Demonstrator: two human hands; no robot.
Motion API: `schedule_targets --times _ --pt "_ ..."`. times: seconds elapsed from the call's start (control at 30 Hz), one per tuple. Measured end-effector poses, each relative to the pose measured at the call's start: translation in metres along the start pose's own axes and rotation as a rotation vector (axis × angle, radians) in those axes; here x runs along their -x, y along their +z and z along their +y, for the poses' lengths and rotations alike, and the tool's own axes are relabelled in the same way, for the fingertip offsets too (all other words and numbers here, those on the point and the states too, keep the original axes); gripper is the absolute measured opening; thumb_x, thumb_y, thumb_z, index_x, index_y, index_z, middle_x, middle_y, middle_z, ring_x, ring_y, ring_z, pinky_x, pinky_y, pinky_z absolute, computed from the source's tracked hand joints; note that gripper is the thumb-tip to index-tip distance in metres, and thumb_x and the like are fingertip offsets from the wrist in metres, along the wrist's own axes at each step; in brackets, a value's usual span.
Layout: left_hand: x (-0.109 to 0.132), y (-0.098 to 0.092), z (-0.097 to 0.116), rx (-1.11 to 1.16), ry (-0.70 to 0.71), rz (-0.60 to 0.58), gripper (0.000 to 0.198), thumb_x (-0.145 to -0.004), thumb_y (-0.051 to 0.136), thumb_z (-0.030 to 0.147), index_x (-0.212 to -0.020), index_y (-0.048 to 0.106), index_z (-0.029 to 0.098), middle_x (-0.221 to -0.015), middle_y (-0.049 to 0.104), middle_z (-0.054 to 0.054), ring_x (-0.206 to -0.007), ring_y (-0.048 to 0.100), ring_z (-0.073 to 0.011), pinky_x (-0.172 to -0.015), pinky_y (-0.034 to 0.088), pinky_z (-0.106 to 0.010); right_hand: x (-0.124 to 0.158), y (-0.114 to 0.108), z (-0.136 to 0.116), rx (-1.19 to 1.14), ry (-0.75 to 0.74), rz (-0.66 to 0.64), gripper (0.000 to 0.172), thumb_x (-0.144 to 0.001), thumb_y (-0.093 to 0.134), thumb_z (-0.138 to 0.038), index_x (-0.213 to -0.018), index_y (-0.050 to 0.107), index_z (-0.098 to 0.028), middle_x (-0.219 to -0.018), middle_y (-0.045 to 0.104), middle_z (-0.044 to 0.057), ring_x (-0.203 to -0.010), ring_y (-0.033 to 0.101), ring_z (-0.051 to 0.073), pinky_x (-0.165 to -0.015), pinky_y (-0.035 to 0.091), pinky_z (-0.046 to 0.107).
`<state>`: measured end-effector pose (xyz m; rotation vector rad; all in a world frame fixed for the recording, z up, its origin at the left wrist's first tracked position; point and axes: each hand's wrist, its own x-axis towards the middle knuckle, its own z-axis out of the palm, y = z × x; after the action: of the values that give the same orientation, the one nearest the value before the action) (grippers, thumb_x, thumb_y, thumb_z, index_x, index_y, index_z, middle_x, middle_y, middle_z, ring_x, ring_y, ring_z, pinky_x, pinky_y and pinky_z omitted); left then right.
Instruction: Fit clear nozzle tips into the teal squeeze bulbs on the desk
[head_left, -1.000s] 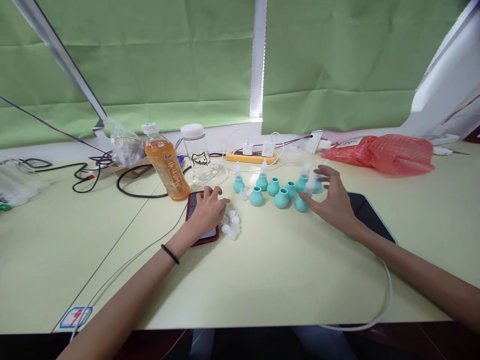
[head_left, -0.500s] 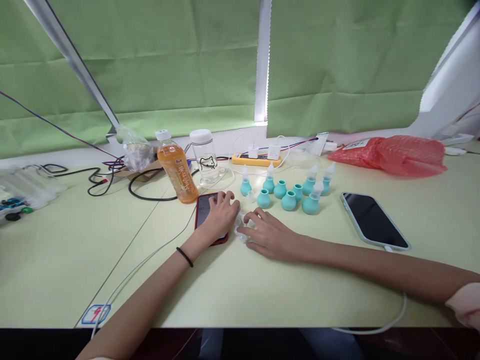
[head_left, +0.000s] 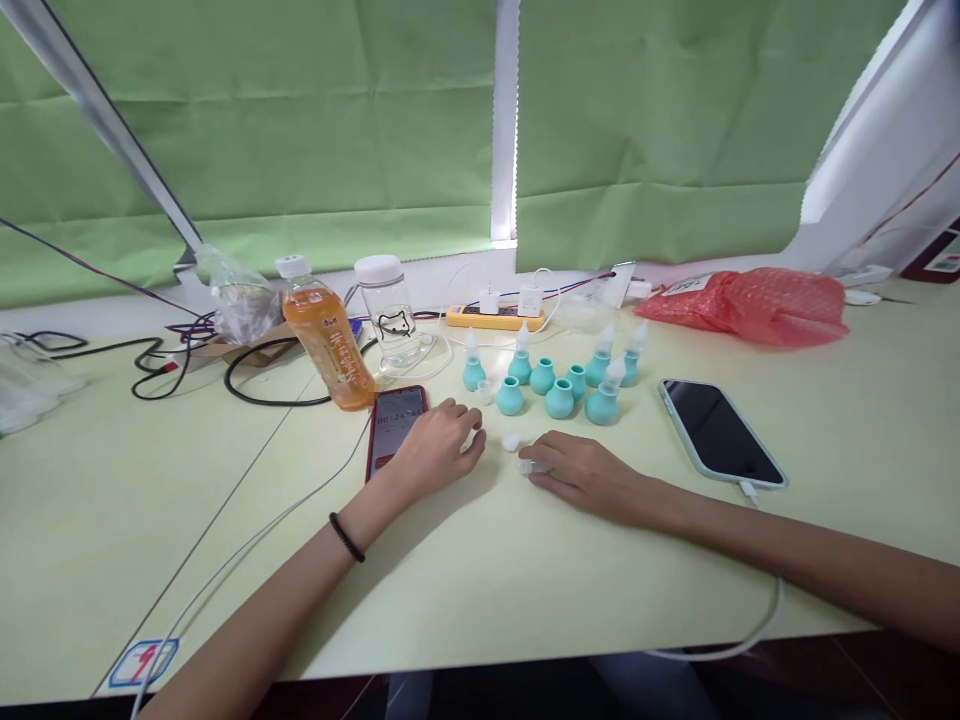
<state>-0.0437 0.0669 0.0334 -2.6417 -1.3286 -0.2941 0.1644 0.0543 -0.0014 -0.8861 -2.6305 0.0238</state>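
Observation:
My right hand (head_left: 581, 472) rests low over the table, its fingers closed around a small clear plastic piece (head_left: 529, 466). A small whitish piece (head_left: 511, 442) lies on the table between the hands. My left hand (head_left: 441, 446) is half curled beside the phone with the timer (head_left: 393, 425), thumb and forefinger apart, and nothing shows between them. Behind the hands stand several turquoise bulbs: some are bare with open necks, like the bulb (head_left: 510, 397), others carry clear pointed tips, like the tipped bulb (head_left: 603, 398). A small clear cup-shaped piece (head_left: 484, 392) stands among them.
At the left back are an orange drink bottle (head_left: 330, 345) and a clear jar (head_left: 386, 315). A yellow power strip (head_left: 480, 318) lies behind the bulbs. On the right are a charging phone (head_left: 720, 430) and a red bubble-wrap package (head_left: 750, 308). Cables cross the table.
My hands have moved apart; the right went rightward with a clear piece, the left drew back from the pieces. A whitish piece now lies between them. The whole view has shifted slightly.

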Motion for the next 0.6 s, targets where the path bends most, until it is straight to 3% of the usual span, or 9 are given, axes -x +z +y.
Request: schedule_targets --times 0.1,0.17,0.3,0.4,0.6 --pt "0.003 -0.007 -0.007 0.079 0.095 -0.144 0.022 -0.072 0.048 0.035 -0.082 0.055 0.017 -0.069 0.056 -0.003 -0.064 0.051 -0.0166 -0.052 0.034 -0.025 0.003 0.0 -0.001 -0.076 0.034 0.012 0.027 -0.086 0.03 -0.024 -0.101 0.052 -0.018 -0.087 0.055 0.007 -0.078 0.053 0.015 -0.066 0.045 0.028" --pt "0.005 -0.006 -0.009 0.065 0.117 -0.173 0.026 -0.066 0.054 0.036 -0.084 0.056 0.017 -0.073 0.057 -0.004 -0.064 0.052 -0.0177 -0.05 0.034 -0.025 0.002 0.0 -0.002 -0.13 0.04 0.024 0.027 -0.086 0.031 -0.024 -0.096 0.055 -0.018 -0.086 0.055 0.007 -0.078 0.053 0.014 -0.068 0.045 0.027" --pt "0.003 0.004 -0.006 0.09 0.115 -0.155 0.018 -0.072 0.045 0.019 -0.086 0.056 0.016 -0.078 0.057 -0.006 -0.063 0.053 -0.0156 -0.05 0.035 -0.024 0.004 0.004 -0.001 -0.248 0.026 0.056 0.023 -0.081 0.043 -0.024 -0.1 0.054 -0.02 -0.09 0.054 0.005 -0.083 0.052 0.014 -0.072 0.044 0.027" --pt "0.002 0.009 -0.005 0.206 0.148 -0.13 0.024 -0.074 0.037 0.008 -0.086 0.056 0.016 -0.08 0.057 -0.006 -0.067 0.054 -0.0136 -0.056 0.038 -0.023 0.006 0.007 0.0 -0.288 0.034 0.076 0.026 -0.077 0.047 -0.022 -0.103 0.052 -0.021 -0.09 0.055 0.004 -0.082 0.052 0.014 -0.072 0.043 0.026" --pt "0.001 0.003 -0.01 0.273 0.122 -0.057 0.016 -0.074 0.048 0.019 -0.084 0.058 0.015 -0.081 0.058 -0.005 -0.074 0.052 -0.015 -0.065 0.04 -0.025 0.005 0.008 -0.003 -0.328 0.151 0.131 0.024 -0.079 0.045 -0.025 -0.1 0.052 -0.017 -0.083 0.058 0.004 -0.066 0.051 0.012 -0.064 0.043 0.025"
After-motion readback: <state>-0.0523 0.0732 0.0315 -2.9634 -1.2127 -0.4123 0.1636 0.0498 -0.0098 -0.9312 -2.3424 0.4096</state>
